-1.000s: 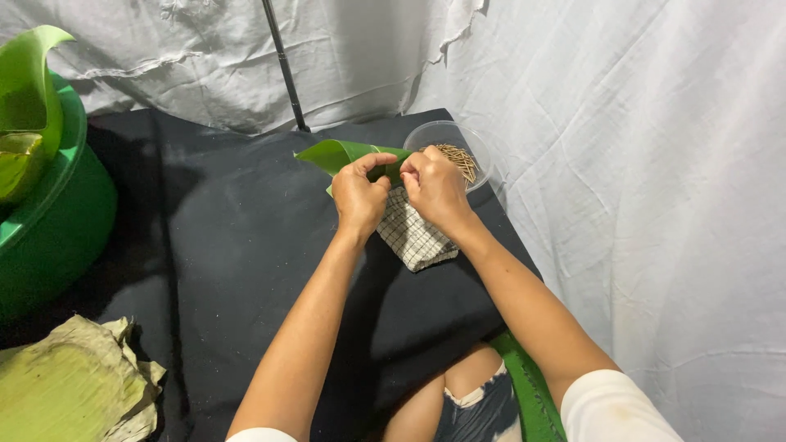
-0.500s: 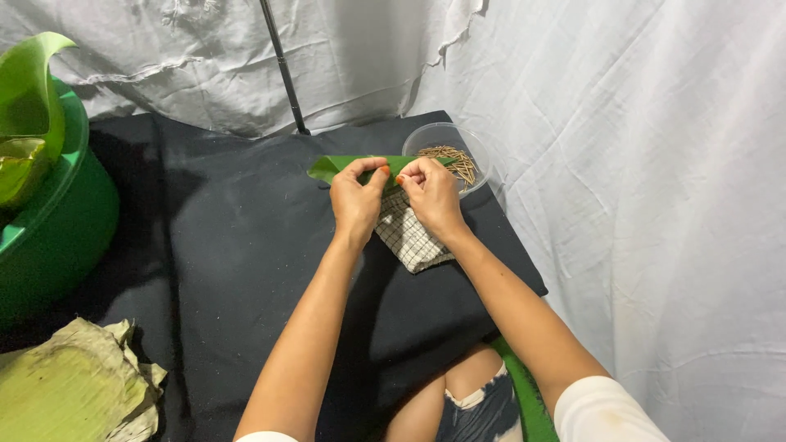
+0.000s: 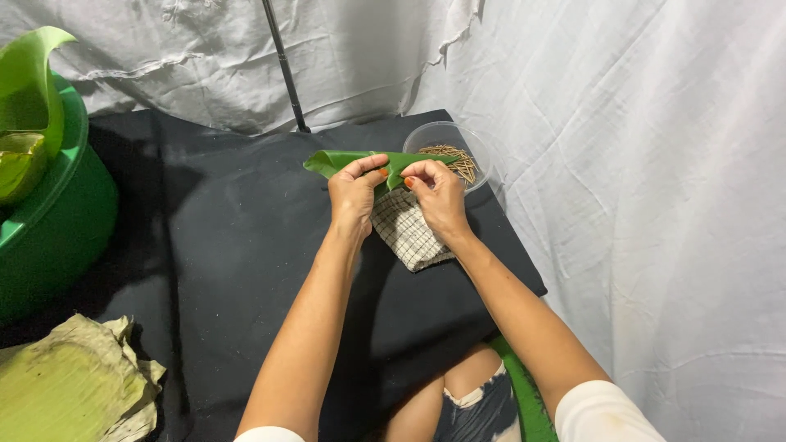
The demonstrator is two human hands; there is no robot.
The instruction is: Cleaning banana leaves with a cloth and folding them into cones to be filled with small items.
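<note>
**Folded leaf pinched between both hands**

Leftmost, at the frame's left edge, a green basin [image 3: 49, 221] holding leaves is seen, with a pale dried leaf bundle [image 3: 70, 389] in the lower left. Toward centre, the left hand [image 3: 354, 195] is closed on the folded banana leaf [image 3: 344, 160]; its grip is pinched. The leaf's long axis runs left to right across the upper middle, above a checked cloth [image 3: 408, 233]. The right hand [image 3: 440, 190] is clenched on its right end, nearest a clear bowl of sticks [image 3: 460, 151].
</note>
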